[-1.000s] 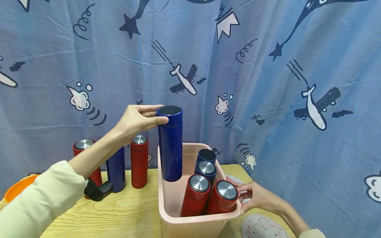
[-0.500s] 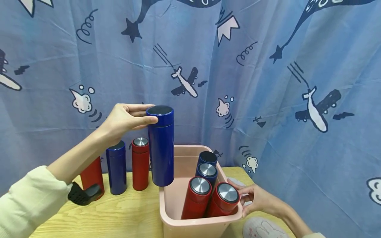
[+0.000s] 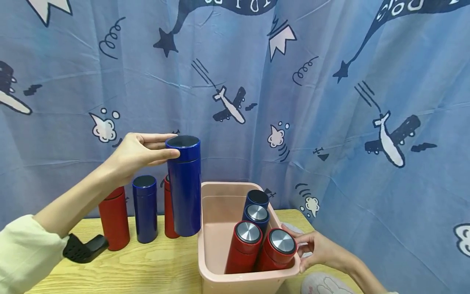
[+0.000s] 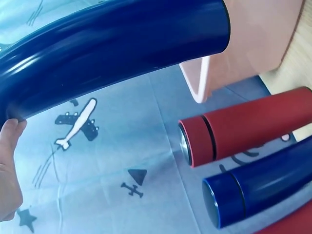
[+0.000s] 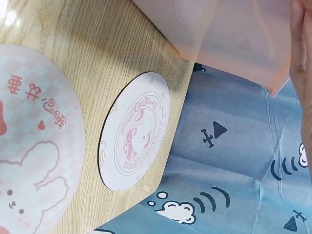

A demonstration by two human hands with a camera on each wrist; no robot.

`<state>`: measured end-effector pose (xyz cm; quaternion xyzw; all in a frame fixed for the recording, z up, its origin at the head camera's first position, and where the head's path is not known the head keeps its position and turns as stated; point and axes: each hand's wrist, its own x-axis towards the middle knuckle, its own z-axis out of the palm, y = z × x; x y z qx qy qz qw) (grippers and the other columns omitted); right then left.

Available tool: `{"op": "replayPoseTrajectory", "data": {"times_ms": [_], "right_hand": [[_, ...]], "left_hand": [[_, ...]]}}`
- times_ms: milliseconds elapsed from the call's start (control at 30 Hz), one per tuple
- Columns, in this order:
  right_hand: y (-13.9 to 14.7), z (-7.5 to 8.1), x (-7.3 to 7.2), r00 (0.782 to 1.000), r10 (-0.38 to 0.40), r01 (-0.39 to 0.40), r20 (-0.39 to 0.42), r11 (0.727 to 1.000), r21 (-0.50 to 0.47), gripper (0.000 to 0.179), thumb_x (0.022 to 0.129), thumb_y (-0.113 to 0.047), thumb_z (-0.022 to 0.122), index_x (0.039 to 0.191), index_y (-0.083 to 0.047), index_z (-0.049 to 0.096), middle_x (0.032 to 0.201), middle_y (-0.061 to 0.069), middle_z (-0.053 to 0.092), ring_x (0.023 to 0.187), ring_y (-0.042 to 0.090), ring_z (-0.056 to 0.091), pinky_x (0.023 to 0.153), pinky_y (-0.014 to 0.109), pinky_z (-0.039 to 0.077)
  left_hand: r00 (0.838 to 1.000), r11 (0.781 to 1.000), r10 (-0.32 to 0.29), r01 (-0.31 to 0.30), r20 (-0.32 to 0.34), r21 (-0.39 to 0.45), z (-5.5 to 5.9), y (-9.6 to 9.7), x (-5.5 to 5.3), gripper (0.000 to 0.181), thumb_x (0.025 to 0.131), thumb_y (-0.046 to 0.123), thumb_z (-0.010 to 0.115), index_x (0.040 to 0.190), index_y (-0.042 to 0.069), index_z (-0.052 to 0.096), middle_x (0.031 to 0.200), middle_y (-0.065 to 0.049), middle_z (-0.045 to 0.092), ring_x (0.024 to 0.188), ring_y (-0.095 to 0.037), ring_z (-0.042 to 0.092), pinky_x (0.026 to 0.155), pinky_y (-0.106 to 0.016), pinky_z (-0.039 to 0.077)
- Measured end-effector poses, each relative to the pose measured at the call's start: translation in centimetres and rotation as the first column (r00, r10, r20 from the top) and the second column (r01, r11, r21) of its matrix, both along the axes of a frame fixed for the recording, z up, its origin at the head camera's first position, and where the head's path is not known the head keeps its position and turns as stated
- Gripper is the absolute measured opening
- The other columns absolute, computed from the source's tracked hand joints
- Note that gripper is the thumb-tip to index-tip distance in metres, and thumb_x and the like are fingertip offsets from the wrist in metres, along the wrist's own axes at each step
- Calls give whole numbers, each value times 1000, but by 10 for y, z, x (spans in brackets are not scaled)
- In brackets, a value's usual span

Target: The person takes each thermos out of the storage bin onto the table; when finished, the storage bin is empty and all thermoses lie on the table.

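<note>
Head view: left hand [image 3: 137, 154] pinches a glossy blue cylindrical flask [image 3: 186, 190] left of the pink plastic bin [image 3: 218, 232]; right hand [image 3: 318, 250] grips the bin's rim. Rightward: round rabbit-print mat [image 5: 39, 141], Chinese characters [image 5: 36, 93].

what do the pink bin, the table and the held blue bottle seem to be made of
Pink bin: probably plastic, smooth with a soft sheen; rounded, moulded-looking rim.
Table: wood or wood-look laminate; pale grain lines.
Held blue bottle: glossy coating, perhaps over metal; bright streaked highlights, core hidden.
</note>
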<state>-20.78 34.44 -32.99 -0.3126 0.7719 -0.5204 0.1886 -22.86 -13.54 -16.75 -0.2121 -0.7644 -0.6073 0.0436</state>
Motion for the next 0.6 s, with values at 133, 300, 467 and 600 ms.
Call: {"op": "replayPoseTrajectory", "data": {"times_ms": [133,300,467,600], "right_hand": [[0,0,-1,1000,21,-21,7,1000,-11,42,80,-5,76,120,1,65,146,35,26,91,15,67,81,26,55],[0,0,-4,999,41,-41,-16,998,-37,38,79,-3,76,116,-2,68,129,-1,60,89,9,65,78,23,55],[-1,0,-3,999,33,-33,15,999,-34,37,80,-3,75,116,0,68,134,14,54,90,10,65,80,25,55],[1,-2,-2,999,39,-38,24,998,-42,36,81,-2,75,116,-2,68,134,5,56,93,10,65,80,24,55]], "left_hand": [[1000,1000,14,-14,-3,-5,-5,-10,2,62,84,23,76,138,5,52,114,0,68,114,-22,60,99,-39,45],[1000,1000,28,-28,-3,5,-13,-21,3,61,84,19,76,137,3,52,115,2,67,108,-9,62,89,-30,51],[998,996,68,-69,-14,-64,-27,-29,4,62,84,22,76,138,6,52,123,-11,62,115,-21,60,87,-32,53],[997,992,73,-75,-22,-101,-41,-32,3,61,84,24,76,137,5,53,125,-16,60,127,-33,49,96,-49,47]]}}
